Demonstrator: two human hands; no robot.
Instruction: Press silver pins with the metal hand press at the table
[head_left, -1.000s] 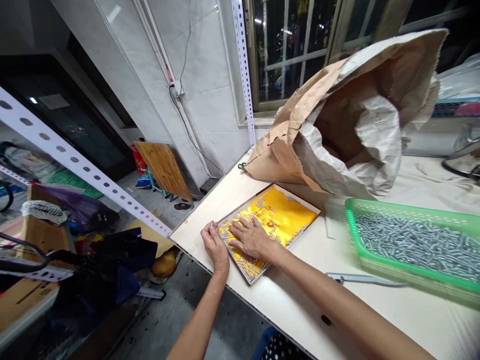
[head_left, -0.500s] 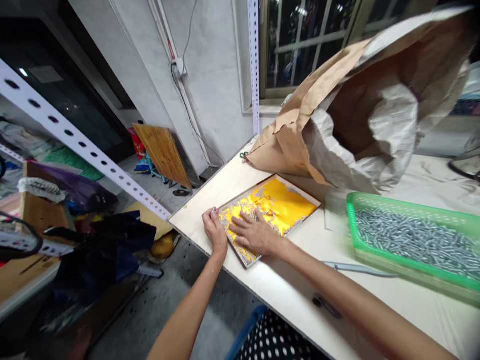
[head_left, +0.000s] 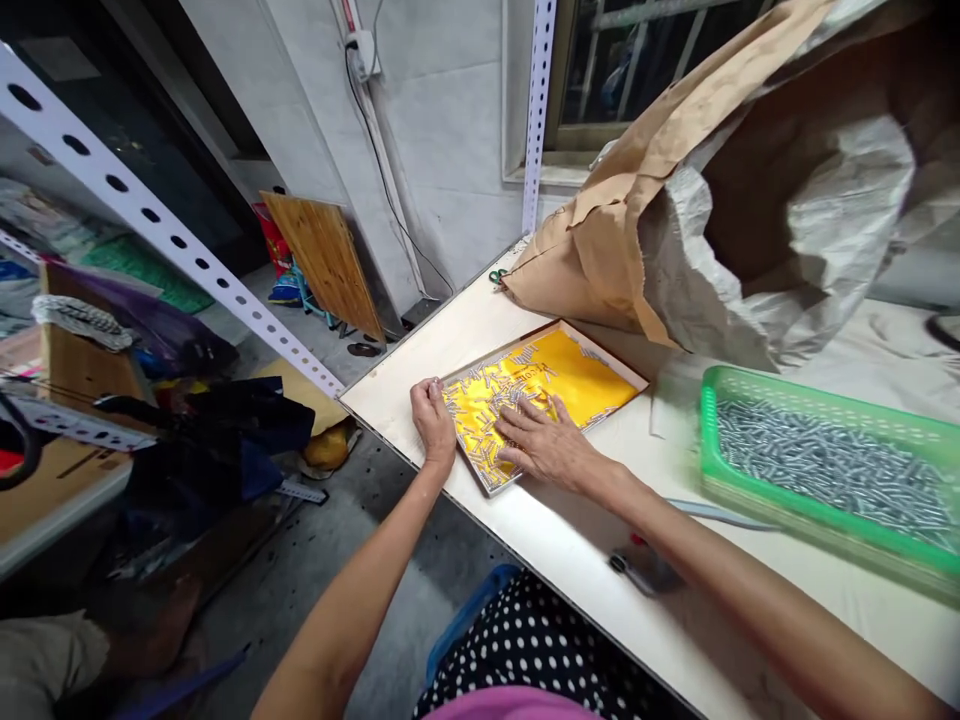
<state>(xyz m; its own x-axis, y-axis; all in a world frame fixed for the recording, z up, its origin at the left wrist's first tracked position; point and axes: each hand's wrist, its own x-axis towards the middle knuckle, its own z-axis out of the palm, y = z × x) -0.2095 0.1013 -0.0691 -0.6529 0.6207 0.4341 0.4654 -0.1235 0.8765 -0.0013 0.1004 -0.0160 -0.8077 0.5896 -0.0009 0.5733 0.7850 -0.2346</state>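
A shallow tray (head_left: 592, 378) with a yellow bottom lies at a slant on the pale tabletop. Small silver screw-like metal pieces (head_left: 480, 400) are scattered over it, thickest on its left half. My left hand (head_left: 433, 425) is closed around the tray's left edge, with the fingers curled at the rim. Over the middle of the tray, my right hand (head_left: 551, 445) lies palm down with fingers spread, touching the loose pieces and gripping none that I can see. What is under the palm is hidden.
To the right stands a green plastic basket (head_left: 817, 515) full of similar metal pieces (head_left: 832, 455). A large open paper sack (head_left: 585, 255) leans behind the tray, beside green-handled scissors (head_left: 497, 277). A perforated metal post (head_left: 187, 255) slants at left. Another person's leg (head_left: 45, 650) shows at lower left.
My right hand has slid to the right across the tray, and pieces now lie more spread out to its left. My left hand keeps its hold. The camera view has shifted slightly.
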